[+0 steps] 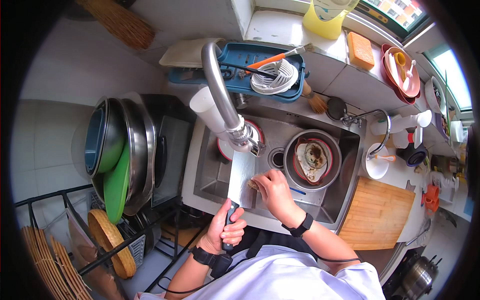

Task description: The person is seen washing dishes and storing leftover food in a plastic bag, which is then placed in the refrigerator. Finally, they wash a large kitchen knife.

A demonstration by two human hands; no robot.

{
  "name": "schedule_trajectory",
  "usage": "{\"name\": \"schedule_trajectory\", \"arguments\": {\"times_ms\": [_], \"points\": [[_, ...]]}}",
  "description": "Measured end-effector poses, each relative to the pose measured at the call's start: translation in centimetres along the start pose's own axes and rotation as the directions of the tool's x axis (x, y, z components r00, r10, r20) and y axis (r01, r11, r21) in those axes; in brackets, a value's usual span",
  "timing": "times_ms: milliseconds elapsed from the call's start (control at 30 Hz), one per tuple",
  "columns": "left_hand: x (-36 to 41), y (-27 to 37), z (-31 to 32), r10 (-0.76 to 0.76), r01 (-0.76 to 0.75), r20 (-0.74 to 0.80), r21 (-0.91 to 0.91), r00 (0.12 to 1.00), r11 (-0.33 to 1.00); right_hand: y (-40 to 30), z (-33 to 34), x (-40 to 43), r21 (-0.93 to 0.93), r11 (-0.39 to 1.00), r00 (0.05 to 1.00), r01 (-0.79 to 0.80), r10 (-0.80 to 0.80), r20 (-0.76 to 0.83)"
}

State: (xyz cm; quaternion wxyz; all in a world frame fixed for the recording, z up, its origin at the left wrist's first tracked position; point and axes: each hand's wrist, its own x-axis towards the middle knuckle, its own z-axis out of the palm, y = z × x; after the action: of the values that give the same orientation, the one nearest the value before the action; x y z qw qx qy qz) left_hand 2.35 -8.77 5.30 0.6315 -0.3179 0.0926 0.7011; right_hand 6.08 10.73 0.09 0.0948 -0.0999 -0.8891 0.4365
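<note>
My left hand (221,229) is wrapped around the black handle of a kitchen cleaver (240,176). Its wide steel blade points away from me over the sink (221,183), its far end just below the faucet's spout. Pinched in the fingertips of my right hand (279,193) is a small brownish scrubber (253,184), right at the blade's right side; whether it touches the steel I cannot tell. To the right, a round metal basin (288,170) in the sink holds a stacked, soiled white dish (303,155) with brown residue. A red-rimmed bowl (224,150) sits partly hidden behind the faucet.
A curved steel faucet (215,75) arches over the sink. Behind it, a blue rack (240,56) carries brushes and a white strainer. A wooden cutting board (378,213) lies at the right. Metal bowls (137,150) and a black metal rack (112,258) stand at the left.
</note>
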Motion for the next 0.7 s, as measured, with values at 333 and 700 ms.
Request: {"name": "schedule_trajectory", "arguments": {"times_ms": [333, 700], "points": [[-0.6, 1.1, -0.9, 0.199, -0.193, 0.071, -0.08, 0.978, 0.978, 2.1, -0.7, -2.3, 0.232, 0.887, 0.913, -0.399, 0.407, 0.016], [0.8, -0.1, -0.1, 0.093, -0.081, 0.202, -0.069, 0.975, 0.994, -2.7, 1.6, -2.9, 0.796, -0.161, 0.655, -0.584, 0.485, 0.579]]}}
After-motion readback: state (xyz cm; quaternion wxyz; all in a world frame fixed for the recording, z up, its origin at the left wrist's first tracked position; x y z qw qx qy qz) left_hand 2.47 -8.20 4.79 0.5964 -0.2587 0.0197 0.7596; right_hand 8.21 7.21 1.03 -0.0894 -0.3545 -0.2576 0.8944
